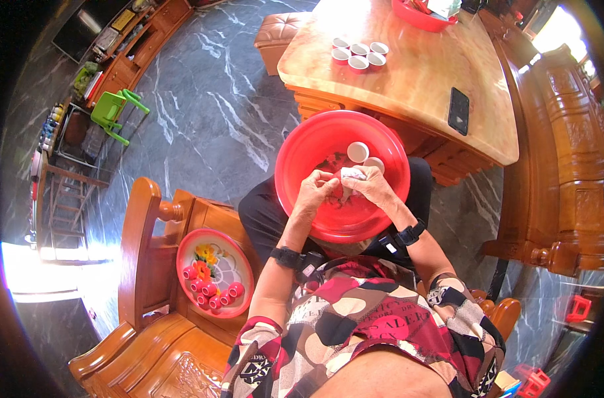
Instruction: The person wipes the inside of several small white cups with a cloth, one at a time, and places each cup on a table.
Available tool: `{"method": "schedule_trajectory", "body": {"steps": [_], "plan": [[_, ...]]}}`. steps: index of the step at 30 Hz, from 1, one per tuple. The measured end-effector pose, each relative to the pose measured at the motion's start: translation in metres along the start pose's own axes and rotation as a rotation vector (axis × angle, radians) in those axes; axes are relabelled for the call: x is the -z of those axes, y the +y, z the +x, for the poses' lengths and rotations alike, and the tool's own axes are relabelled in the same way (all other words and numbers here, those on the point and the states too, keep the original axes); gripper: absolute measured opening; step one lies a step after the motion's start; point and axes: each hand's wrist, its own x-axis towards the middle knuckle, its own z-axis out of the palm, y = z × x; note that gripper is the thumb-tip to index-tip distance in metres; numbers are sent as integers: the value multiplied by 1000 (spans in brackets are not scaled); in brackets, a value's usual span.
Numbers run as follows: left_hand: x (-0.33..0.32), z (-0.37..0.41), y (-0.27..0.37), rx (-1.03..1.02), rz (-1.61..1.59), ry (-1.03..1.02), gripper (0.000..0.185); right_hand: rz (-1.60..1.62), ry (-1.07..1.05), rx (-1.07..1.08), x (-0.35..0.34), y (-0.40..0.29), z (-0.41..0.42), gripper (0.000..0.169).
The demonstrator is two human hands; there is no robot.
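My left hand [312, 191] and my right hand [371, 185] meet above a red plastic basin [342, 231] on my lap. The right fingers grip a crumpled white cloth or tissue [352, 173]. On the left side, thumb and fingertips come close together beside it, near a patch of red; whether they pinch anything is hard to see. Beyond the right hand, two cups lie in the basin, a white-lined cup [357, 151] and a second cup [374, 163] partly behind the fingers. Dark wet-looking bits mark the basin's bottom.
Several red cups with white insides [358, 63] stand on the stone-topped table [416, 74], which also bears a phone [458, 110] and a red tub [424, 20]. Left on the wooden bench [182, 343], a floral tray [222, 256] holds several small red cups [209, 289].
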Motion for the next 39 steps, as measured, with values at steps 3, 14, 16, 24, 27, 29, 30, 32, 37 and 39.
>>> {"method": "schedule_trajectory", "body": {"steps": [3,14,16,24,27,29,30,32,37,39], "plan": [[3,3,-1,120,-74,11,24,-56,-1,39,1,2,0,10],[13,8,-3,282,-208,-3,33,-258,-23,134,-3,9,0,11],[9,6,-1,209,-221,14,30,-265,-4,148,-3,8,-1,11],[2,4,1,12,-79,27,18,-154,-15,111,-2,2,-2,8],[2,4,1,-87,-42,-14,17,-98,-3,125,2,8,0,8],[0,4,2,-165,-9,-20,20,8,-8,71,1,6,0,9],[-3,2,4,-203,8,-18,22,34,-8,48,0,4,0,9],[-6,1,4,-269,4,-47,26,88,-8,3,-2,0,-1,10],[-10,1,2,-369,187,-79,38,75,-10,7,4,9,1,12],[-10,3,1,-528,439,-27,41,47,4,8,4,7,0,12]]}}
